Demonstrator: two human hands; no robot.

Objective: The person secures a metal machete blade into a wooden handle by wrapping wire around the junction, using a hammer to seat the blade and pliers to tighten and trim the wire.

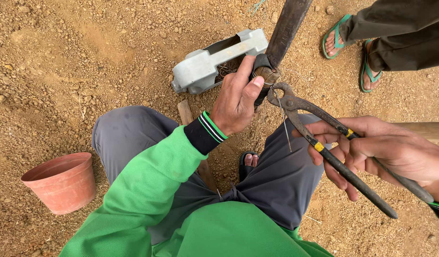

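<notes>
My left hand grips the joint where a dark flat metal blade meets a wooden handle wrapped in black rubber and thin wire. My right hand holds a pair of dark pincers by their long handles. The pincer jaws are closed on the wire right beside my left thumb. A loose wire end hangs down from the jaws. My green sleeves and grey trousers fill the lower frame.
A grey metal box-shaped part lies on the gravelly soil behind the joint. A terracotta plastic pot stands at left. Another person's feet in green sandals are at top right. A wooden stick lies under my leg.
</notes>
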